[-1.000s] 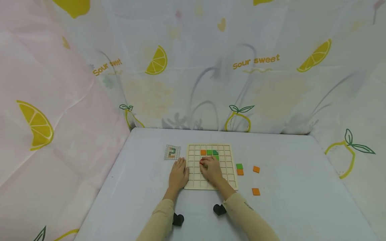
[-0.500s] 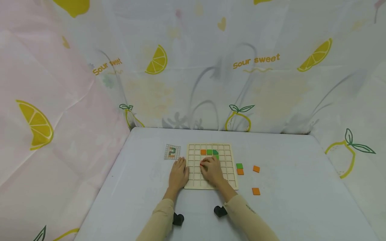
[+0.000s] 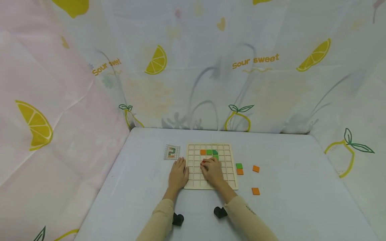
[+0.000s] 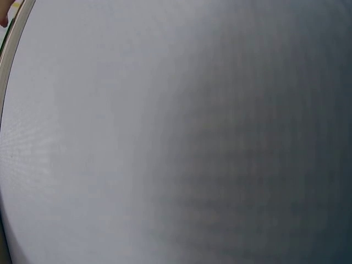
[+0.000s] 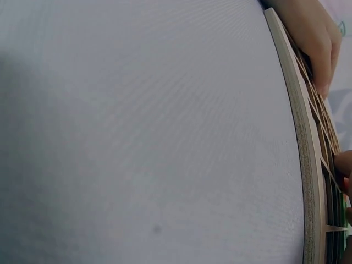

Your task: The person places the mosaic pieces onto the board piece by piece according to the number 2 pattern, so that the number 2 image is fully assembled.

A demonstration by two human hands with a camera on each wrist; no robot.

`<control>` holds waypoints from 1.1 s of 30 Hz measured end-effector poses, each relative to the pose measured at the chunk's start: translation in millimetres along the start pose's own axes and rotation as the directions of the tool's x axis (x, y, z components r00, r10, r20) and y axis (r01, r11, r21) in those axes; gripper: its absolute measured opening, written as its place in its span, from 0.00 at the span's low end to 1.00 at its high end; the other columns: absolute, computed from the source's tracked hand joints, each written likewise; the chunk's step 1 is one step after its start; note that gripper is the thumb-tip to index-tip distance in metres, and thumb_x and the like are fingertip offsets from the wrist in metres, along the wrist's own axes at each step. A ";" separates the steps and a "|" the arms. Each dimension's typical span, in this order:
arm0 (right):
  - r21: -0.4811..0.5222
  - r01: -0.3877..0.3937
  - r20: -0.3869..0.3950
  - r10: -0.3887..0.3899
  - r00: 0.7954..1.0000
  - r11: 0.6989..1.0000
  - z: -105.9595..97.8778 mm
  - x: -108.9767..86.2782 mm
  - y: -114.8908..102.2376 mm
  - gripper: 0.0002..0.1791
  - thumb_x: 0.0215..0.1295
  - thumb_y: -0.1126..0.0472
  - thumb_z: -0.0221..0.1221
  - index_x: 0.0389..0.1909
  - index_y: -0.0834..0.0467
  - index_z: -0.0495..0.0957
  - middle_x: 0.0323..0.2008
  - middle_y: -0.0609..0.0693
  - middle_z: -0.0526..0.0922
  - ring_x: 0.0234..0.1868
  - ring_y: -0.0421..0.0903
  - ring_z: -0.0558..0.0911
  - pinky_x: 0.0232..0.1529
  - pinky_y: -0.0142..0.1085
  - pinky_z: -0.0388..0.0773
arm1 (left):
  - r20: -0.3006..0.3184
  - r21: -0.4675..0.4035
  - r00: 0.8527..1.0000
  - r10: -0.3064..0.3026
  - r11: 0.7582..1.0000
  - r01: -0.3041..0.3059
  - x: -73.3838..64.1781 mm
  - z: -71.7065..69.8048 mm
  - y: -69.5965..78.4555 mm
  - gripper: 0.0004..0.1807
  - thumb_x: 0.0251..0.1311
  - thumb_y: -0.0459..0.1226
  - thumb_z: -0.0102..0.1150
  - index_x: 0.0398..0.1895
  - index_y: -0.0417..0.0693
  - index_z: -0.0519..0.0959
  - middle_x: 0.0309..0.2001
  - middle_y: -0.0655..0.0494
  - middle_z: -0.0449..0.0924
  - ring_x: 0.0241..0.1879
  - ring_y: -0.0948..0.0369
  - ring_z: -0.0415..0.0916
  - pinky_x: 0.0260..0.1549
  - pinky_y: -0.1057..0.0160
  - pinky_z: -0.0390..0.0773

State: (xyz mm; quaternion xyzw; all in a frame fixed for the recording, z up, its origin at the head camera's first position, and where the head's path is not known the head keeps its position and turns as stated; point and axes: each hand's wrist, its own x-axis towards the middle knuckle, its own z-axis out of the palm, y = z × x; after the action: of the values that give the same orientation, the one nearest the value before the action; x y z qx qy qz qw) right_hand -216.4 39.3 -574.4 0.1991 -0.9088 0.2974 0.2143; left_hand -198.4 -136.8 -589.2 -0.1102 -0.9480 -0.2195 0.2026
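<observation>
A wooden grid board (image 3: 193, 183) lies on the white table. Over its middle, my right hand (image 3: 213, 171) pinches a small red piece (image 3: 203, 162) between thumb and fingers; most of that piece is hidden. Just beyond the hand, an orange square tile (image 3: 203, 152), a green square tile (image 3: 209, 152) and a dark green rounded tile (image 3: 215, 152) sit in the grid. Another green tile (image 3: 215, 157) shows partly past the knuckles. My left hand (image 3: 178, 174) rests with straight fingers along the board's left edge. The left wrist view shows mostly tabletop.
A small card (image 3: 172, 152) with a gridded figure lies left of the board. To the right are a loose green tile (image 3: 239, 166) and several orange tiles (image 3: 255, 191). Black straps with heart-shaped ends (image 3: 220, 212) are at both wrists. Printed cloth walls surround the table.
My right hand shifts very slightly to the right over the board, still pinching the red piece. My left hand and the tiles stay where they were.
</observation>
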 end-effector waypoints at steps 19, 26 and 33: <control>0.023 -0.026 0.051 0.025 0.998 0.999 -9.2 3.1 8.1 0.06 0.56 0.61 0.65 0.31 0.60 0.87 0.46 0.52 0.84 0.49 0.57 0.74 0.40 0.49 0.69 | 0.010 -0.024 1.000 -0.007 1.000 0.007 0.0 -4.3 3.4 0.22 0.62 0.35 0.51 0.54 0.26 0.73 0.58 0.35 0.71 0.62 0.43 0.66 0.65 0.46 0.62; -0.078 -0.040 0.288 0.061 0.956 0.996 -29.9 3.3 7.2 0.13 0.64 0.55 0.58 0.43 0.56 0.84 0.62 0.60 0.69 0.60 0.63 0.63 0.51 0.58 0.66 | 0.006 -0.021 1.000 -0.011 1.000 0.011 0.3 -2.7 1.8 0.22 0.62 0.35 0.51 0.54 0.25 0.73 0.58 0.34 0.71 0.62 0.43 0.66 0.65 0.46 0.62; -0.011 -0.152 0.143 0.152 0.978 0.988 -60.4 -16.7 35.2 0.15 0.61 0.62 0.61 0.47 0.62 0.81 0.53 0.64 0.75 0.55 0.65 0.69 0.48 0.59 0.72 | 0.020 -0.016 1.000 -0.012 1.000 0.012 0.6 -2.4 1.7 0.22 0.62 0.35 0.50 0.54 0.26 0.73 0.59 0.35 0.71 0.62 0.43 0.66 0.65 0.47 0.62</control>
State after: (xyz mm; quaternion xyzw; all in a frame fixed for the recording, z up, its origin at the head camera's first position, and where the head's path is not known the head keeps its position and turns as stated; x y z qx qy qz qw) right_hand -203.5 107.2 -554.8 0.1498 -0.9345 0.2978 0.1251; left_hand -197.6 -136.4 -586.4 -0.1085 -0.9488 -0.2271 0.1909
